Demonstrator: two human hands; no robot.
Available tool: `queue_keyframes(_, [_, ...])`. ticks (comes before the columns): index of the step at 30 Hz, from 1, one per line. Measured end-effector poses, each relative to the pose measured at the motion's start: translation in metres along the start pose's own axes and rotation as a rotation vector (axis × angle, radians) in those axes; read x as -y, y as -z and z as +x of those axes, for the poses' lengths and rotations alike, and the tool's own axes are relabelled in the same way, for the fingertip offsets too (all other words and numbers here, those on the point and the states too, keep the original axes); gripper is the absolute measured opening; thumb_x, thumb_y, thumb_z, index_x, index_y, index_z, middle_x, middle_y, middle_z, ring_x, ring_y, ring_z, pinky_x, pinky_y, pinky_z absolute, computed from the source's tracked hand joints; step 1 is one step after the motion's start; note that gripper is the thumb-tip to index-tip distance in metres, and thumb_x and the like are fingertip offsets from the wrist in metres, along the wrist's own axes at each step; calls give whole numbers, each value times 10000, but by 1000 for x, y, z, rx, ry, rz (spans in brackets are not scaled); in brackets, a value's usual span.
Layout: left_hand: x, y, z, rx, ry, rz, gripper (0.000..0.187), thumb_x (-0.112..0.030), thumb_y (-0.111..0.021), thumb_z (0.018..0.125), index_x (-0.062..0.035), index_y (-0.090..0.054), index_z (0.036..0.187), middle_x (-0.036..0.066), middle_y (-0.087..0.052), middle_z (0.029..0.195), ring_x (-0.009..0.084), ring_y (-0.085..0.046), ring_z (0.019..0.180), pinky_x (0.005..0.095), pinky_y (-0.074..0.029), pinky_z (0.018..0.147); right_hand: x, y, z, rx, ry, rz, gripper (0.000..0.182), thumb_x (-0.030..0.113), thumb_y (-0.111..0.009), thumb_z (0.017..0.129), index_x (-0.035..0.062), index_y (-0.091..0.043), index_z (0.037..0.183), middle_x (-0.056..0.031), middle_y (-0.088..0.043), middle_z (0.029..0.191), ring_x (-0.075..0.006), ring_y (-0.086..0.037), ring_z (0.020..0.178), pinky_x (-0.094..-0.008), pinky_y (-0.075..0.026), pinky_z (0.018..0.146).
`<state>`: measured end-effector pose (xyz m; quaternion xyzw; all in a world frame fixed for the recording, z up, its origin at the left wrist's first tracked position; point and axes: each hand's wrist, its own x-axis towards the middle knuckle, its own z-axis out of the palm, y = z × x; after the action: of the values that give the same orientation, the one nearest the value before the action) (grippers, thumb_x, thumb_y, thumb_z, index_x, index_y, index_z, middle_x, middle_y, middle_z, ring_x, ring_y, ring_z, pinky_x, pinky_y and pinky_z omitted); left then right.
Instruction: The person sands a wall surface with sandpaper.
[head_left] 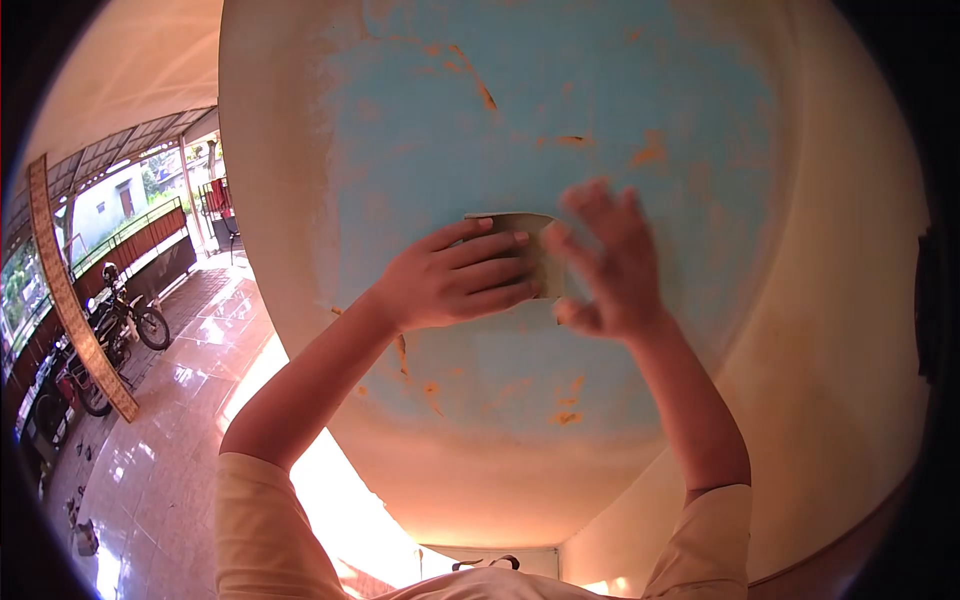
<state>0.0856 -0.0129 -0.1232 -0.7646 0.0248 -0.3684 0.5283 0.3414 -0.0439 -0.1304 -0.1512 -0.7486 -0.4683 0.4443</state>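
Note:
Against a wall [560, 90] with a worn patch of light blue paint, my left hand [450, 275] presses a small, thin olive-grey sheet [550, 277] that looks like sandpaper. Its fingers lie together across the sheet and point right; the thumb is hidden. My right hand [618, 265] is blurred by motion, with fingers and thumb spread at the sheet's right edge. Nothing shows in its grasp. Orange-brown scuffs and chips [566, 417] mark the paint above and below the hands.
Off to the left, a tiled floor [170, 440] runs toward a fence [140, 235]. A motorcycle [125, 315] stands there behind a slanted post [75, 290]. Another wall [850, 380] curves along the right side.

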Motion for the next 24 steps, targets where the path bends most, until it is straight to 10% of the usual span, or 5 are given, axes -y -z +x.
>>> queue_keyframes(10, [48,48,-34,119,281,-42,314,-334,-693,867,-182,-709,1142,59,-632,1347,317,-561,1304,507,-429,1091,4,-6,37,482,133,-69,742,506,-687,862,202,-454,1498,-47,-354,1616,-264,-337,1482,-481,-304,1194])
queue_keyframes(17, [79,54,-18,95,655,351,578,-480,-548,952,-208,-540,1463,103,-400,1597,350,-305,1503,553,-213,1204,-61,8,72,82,-178,-432,710,476,-645,901,157,-441,1502,-79,-343,1621,-299,-313,1493,-558,-245,1199])
queue_keyframes(24, [84,51,-22,67,634,347,583,-521,-516,961,-224,-542,1462,77,-410,1595,351,-321,1497,563,-214,1201,49,-31,4,530,221,113,720,462,-691,865,130,-469,1464,-84,-395,1584,-270,-348,1475,-518,-276,1199])
